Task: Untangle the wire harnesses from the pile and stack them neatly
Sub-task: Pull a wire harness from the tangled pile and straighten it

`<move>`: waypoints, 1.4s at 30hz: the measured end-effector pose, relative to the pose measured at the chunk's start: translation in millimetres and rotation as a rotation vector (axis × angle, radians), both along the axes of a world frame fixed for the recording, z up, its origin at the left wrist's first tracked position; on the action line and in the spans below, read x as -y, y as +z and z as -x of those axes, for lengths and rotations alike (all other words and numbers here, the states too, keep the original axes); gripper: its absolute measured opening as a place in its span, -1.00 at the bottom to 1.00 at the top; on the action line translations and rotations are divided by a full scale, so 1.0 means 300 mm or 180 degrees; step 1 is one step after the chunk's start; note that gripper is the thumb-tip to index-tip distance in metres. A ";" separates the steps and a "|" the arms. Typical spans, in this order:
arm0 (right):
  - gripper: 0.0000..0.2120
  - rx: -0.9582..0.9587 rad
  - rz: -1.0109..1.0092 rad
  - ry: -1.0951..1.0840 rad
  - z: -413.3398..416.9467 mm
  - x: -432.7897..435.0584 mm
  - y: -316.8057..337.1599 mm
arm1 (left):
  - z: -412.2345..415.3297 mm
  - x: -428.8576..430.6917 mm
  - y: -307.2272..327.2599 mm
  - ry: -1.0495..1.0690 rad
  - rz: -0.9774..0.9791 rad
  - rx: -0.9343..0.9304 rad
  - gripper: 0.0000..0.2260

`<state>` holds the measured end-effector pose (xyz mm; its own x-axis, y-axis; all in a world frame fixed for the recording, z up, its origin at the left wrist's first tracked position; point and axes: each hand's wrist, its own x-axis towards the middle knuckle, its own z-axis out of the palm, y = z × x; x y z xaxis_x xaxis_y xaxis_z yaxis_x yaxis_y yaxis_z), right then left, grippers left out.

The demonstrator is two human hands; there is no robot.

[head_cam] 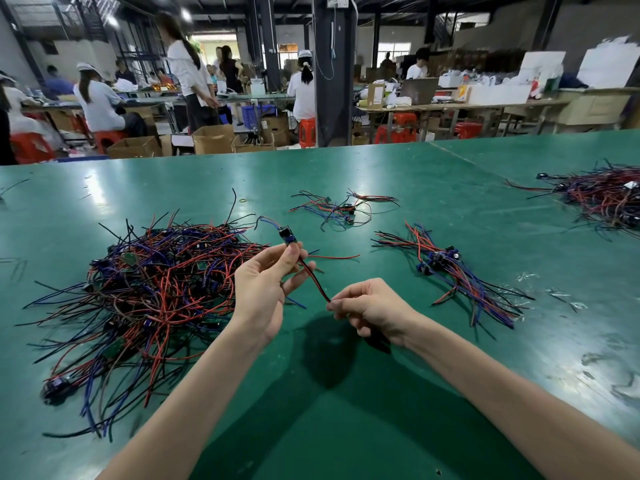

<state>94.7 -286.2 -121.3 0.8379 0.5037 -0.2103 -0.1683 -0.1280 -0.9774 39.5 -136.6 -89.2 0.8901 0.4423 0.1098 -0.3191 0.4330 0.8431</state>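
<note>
Left hand: the left hand (pixel 263 289) was raised above the table, thumb and fingers pinching one wire harness (pixel 313 278) just below its small blue module (pixel 288 235), which stood uppermost
Right hand: the right hand (pixel 370 310) was lower and to the right, fingers curled, fingertips pinching the same harness's red-and-black wire pair at its lower end
Held harness: it was in the air, its paired wire running in a taut slant from the left hand down to the right, with a thin wire curling away from the module's top
Tangled pile: a large heap of red, blue and black harnesses (pixel 156 292) lay on the green table (pixel 381 410), just left of the left hand
Sorted stack: a bundle of harnesses (pixel 450 271) lay right of the hands, wires roughly parallel and modules grouped together
Loose group: a few harnesses (pixel 339 209) lay spread farther back, between the heap and the bundle
Far heap: another mass of wires (pixel 602 195) sat at the table's right edge, well apart
Background: workers sat and stood at benches, among red stools (pixel 306 131) and cardboard boxes (pixel 213 138)
</note>
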 end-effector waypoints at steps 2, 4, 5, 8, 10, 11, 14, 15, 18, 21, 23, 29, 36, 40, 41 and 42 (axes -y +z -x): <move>-0.87 0.0086 0.0066 0.0051 -0.003 0.002 -0.003 | 0.003 -0.003 0.003 0.0018 -0.0001 0.0022 -0.93; -0.85 0.0129 0.0119 0.0070 -0.004 0.003 -0.007 | 0.005 -0.008 0.006 0.0042 0.0031 0.0051 -0.92; -0.86 0.0138 0.0140 0.0068 -0.005 0.005 -0.009 | 0.006 -0.010 0.007 0.0053 0.0044 0.0054 -0.92; -0.92 0.0183 0.0224 0.0107 -0.004 0.015 -0.006 | 0.005 -0.012 0.009 0.0101 0.0058 0.0035 -0.92; -0.95 0.0214 0.0262 0.0228 0.002 0.017 0.000 | 0.002 -0.015 0.007 0.0157 0.0056 0.0039 -0.92; -0.95 0.0236 0.0289 0.0314 0.008 0.018 0.005 | 0.000 -0.018 0.005 0.0202 0.0043 0.0047 -0.92; -0.91 0.0341 0.0436 0.0603 0.028 0.019 0.019 | -0.009 -0.027 -0.009 0.0419 -0.0077 0.0087 -0.92; -0.91 0.0404 0.0489 0.0703 0.037 0.020 0.025 | -0.012 -0.029 -0.016 0.0486 -0.0133 0.0101 -0.92; -0.91 0.0778 0.0539 0.0936 0.068 0.020 0.040 | -0.025 -0.044 -0.037 0.0668 -0.0282 0.0073 -0.94; -0.88 0.1101 0.0264 0.1062 0.095 0.016 0.059 | -0.042 -0.074 -0.062 0.0896 -0.0610 0.0002 -0.95; -0.87 0.1105 0.0033 0.1105 0.104 0.018 0.071 | -0.050 -0.088 -0.081 0.0960 -0.0915 -0.0071 -0.94; -0.83 0.1220 -0.0296 0.1077 0.113 0.022 0.086 | -0.067 -0.092 -0.138 0.0938 -0.1760 -0.0310 -0.93; -0.81 0.1367 -0.0400 0.0955 0.106 0.029 0.087 | -0.076 -0.067 -0.147 0.0823 -0.1840 -0.0413 -0.92; -0.77 0.1379 -0.0451 0.0942 0.096 0.028 0.076 | -0.073 -0.045 -0.153 0.0752 -0.1884 -0.0524 -0.94; -0.78 0.1273 -0.0457 0.0947 0.095 0.028 0.071 | -0.075 -0.045 -0.153 0.0717 -0.1801 -0.0557 -0.94; -0.79 0.1087 -0.0475 0.0946 0.093 0.029 0.067 | -0.078 -0.051 -0.152 0.0684 -0.1670 -0.0599 -0.93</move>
